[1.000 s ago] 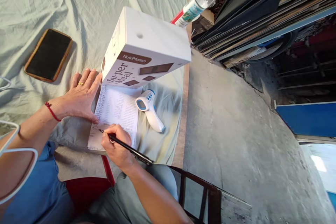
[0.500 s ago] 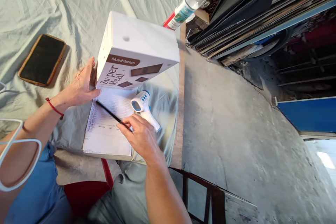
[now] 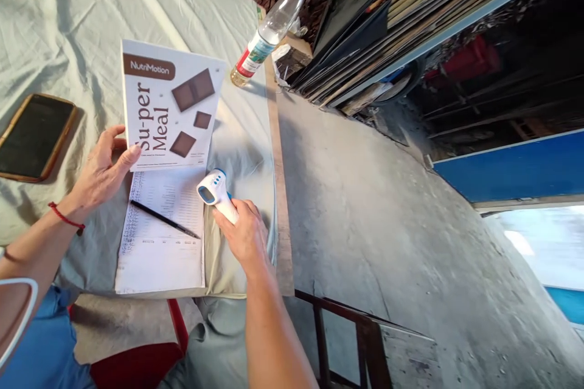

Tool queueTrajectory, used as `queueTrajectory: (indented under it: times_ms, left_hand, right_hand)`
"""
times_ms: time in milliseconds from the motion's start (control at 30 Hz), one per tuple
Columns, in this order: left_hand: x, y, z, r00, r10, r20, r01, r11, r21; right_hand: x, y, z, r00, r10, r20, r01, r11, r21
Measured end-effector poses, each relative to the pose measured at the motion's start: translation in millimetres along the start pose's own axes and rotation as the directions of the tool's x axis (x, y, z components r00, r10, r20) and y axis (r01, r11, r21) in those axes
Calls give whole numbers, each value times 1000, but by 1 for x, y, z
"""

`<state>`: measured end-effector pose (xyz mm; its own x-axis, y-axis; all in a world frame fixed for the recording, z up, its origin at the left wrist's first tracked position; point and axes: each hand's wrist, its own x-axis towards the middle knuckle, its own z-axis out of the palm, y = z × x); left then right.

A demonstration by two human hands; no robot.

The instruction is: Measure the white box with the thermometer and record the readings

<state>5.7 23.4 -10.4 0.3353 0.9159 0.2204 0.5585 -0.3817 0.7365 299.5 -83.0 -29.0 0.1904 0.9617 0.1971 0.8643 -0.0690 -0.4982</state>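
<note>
My left hand [image 3: 103, 170] grips the lower left edge of a white "NutriMotion Su-per Meal" box [image 3: 191, 140], thumb on the front face, other fingers at its side and partly hidden. The box's printed front faces me above the top of an open notebook [image 3: 159, 273] with written lines. Across the notebook's page lies a black pen [image 3: 164, 219], untouched. My right hand [image 3: 246, 234] is closed around the handle of a white and blue infrared thermometer [image 3: 214, 187], just right of the notebook. Its small screen points toward me.
At the far left lies a phone in a brown case [image 3: 36, 137]. A clear bottle with a red cap [image 3: 269, 30] stands near the table's right edge [image 3: 283, 225]. Stacked boards [image 3: 387, 30] fill the upper right, and a dark wooden frame [image 3: 356, 328] stands below the table.
My right hand has let go of the pen, now lying on the notebook, and taken hold of the thermometer. The box has turned its front more toward me, my left hand now on it.
</note>
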Motion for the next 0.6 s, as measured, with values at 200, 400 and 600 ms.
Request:
queueTrajectory:
  times_ms: [200,400,600]
  left_hand:
    - [3,9,-5,989,-117,-86,110,991,-80]
    - [4,18,-8,996,-48,-80,45,998,-44]
    - [3,19,-11,999,-4,-32,2,996,-89]
  right_hand:
    - [-2,-37,0,998,-1,59,-37,760,649]
    - [3,-69,23,990,-49,133,-89,514,853]
    - [12,-85,38,982,35,185,-179,490,853]
